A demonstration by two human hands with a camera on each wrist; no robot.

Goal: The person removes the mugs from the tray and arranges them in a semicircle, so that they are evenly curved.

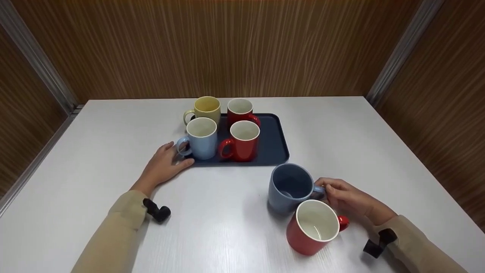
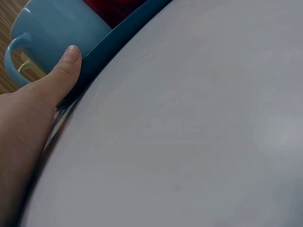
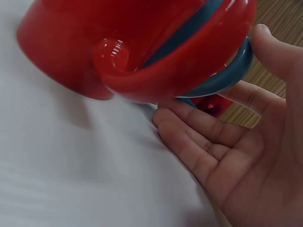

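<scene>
Right hand (image 1: 348, 199) is hooking curled fingers on the dark blue mug's (image 1: 290, 187) handle at lower right; left hand (image 1: 165, 165), fingers relaxed, is resting against the tray (image 1: 274, 149) edge, centre frame.

A: Head cam looks forward and down over the whole desk (image 1: 94, 125), tray (image 1: 274, 151) mid-frame, both hands in view.
B: Left wrist?
A: Very close, low along the desk, facing the tray (image 2: 123, 35) edge and light blue mug (image 2: 57, 28).
B: Right wrist?
A: Tight on the red mug (image 3: 118, 42); head view shares it (image 1: 312, 231).
</scene>
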